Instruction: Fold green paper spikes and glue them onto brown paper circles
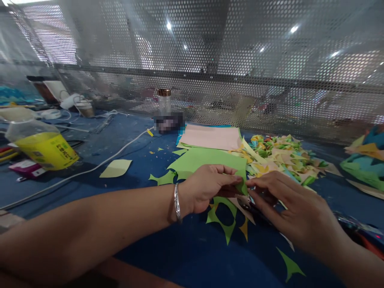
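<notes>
My left hand (207, 188), with a silver bangle at the wrist, pinches the near corner of a green paper sheet (207, 160) lying on the blue table (126, 188). Fingertip to fingertip with it, my right hand (288, 206) touches the same corner from the right. Whether the right fingers actually grip the paper is hard to tell. Green and yellow cut-out scraps (223, 218) lie just under both hands.
A pink sheet (211, 138) tops a paper stack behind the green one. A heap of coloured scraps (285, 158) lies at right. A plastic bottle with yellow label (42, 146), a white cable (90, 168), a small jar (164, 102) and a perforated metal screen (240, 80) stand around.
</notes>
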Motion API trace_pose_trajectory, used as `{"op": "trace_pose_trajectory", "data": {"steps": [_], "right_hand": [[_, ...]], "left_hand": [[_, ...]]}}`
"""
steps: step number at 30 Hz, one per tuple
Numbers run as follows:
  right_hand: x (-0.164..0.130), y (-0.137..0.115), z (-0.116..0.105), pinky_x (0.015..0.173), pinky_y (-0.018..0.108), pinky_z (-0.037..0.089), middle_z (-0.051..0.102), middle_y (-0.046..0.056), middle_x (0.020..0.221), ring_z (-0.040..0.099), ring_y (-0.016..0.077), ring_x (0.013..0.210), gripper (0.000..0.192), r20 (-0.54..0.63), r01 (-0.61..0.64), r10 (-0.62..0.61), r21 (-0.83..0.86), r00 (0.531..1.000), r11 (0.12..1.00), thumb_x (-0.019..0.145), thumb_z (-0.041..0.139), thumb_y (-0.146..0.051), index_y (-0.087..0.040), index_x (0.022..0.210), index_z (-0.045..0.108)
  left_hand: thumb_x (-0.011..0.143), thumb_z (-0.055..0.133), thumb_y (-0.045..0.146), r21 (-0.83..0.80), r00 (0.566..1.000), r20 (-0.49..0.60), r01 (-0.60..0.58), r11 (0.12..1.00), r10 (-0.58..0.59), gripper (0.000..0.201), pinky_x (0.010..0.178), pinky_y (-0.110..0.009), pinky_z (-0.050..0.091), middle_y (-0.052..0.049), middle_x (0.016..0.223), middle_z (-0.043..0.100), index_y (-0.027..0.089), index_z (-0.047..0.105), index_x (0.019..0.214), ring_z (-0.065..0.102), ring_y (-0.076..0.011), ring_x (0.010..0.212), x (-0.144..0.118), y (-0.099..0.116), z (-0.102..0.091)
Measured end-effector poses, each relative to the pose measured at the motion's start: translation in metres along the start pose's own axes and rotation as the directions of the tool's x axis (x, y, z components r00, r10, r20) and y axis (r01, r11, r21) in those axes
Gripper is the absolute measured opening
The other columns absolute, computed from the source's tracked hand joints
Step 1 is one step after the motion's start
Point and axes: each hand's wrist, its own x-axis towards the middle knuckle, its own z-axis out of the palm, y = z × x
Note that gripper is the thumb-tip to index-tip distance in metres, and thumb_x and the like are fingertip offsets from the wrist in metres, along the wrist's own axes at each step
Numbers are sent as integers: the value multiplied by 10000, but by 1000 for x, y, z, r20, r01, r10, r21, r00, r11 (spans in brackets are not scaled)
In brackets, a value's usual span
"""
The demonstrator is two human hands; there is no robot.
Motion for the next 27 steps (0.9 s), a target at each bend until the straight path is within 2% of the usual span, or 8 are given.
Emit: {"op": "trace_pose_trajectory", "data": {"steps": [4, 9, 12, 14, 17, 21, 24, 27], "right_hand": [[-2, 2, 0, 689, 308, 606, 778, 74, 990, 779, 232, 874, 122, 9, -38, 38, 20, 999, 999, 1040, 561, -240, -241, 1066, 680], [-4, 6, 0, 663, 326, 609, 784, 88, 1009, 781, 250, 884, 164, 49, -67, 67, 4, 997, 998, 1052, 529, -271, -246, 1082, 688], [-4, 6, 0, 708, 334, 612, 780, 87, 1002, 772, 252, 898, 164, 74, -111, 107, 48, 991, 993, 1050, 532, -285, -256, 1042, 692], [-4, 5, 1, 677, 316, 601, 769, 79, 968, 762, 239, 858, 161, 57, -148, 145, 70, 988, 986, 1046, 537, -293, -260, 1000, 687], [-5, 5, 2, 585, 281, 564, 748, 59, 909, 734, 212, 757, 150, 14, -207, 206, 71, 978, 976, 1027, 553, -299, -262, 943, 671], [-5, 7, 2, 556, 270, 526, 704, 15, 775, 667, 176, 626, 127, 39, -320, 317, 99, 948, 942, 997, 580, -302, -254, 907, 656], [-5, 7, 3, 541, 270, 511, 705, 12, 746, 658, 179, 611, 125, 59, -397, 393, 143, 918, 907, 976, 594, -319, -248, 896, 659], [-5, 6, 3, 534, 272, 511, 710, 14, 733, 660, 188, 616, 145, 59, -429, 425, 161, 903, 889, 967, 604, -353, -248, 882, 655]], "left_hand": [[847, 790, 29, -16, 1000, 21, -7, 1000, 8, 231, 633, -186, 487, 46, 600, 643, 137, 634, 715, 602, -54, 531, 0, -1, 0], [927, 674, 19, -27, 1000, 3, 10, 1000, -10, 262, 652, -185, 502, 41, 627, 650, 157, 605, 715, 666, -66, 578, -1, -1, 3], [911, 690, 19, -13, 999, 39, -5, 1000, 6, 230, 682, -198, 514, 21, 652, 673, 142, 642, 722, 667, -67, 592, -2, -2, 4], [900, 690, 19, -19, 997, 72, -17, 1000, 18, 217, 747, -230, 542, 4, 659, 693, 138, 652, 722, 676, -80, 612, -3, -4, 4], [884, 685, 19, -36, 993, 103, -52, 998, 56, 199, 817, -280, 566, -8, 651, 704, 140, 653, 730, 694, -101, 643, -3, -7, 5], [868, 705, 40, -15, 987, 104, -120, 993, 121, 133, 790, -265, 559, 5, 679, 709, 133, 671, 780, 693, -91, 654, -4, -12, 5], [831, 768, 69, 51, 976, 136, -179, 983, 171, 103, 766, -247, 540, 5, 719, 726, 133, 689, 849, 686, -88, 675, -4, -15, 3], [781, 817, 72, 155, 963, 153, -247, 957, 223, 178, 742, -248, 523, 9, 745, 735, 141, 697, 892, 679, -96, 694, -3, -17, 1]]}}
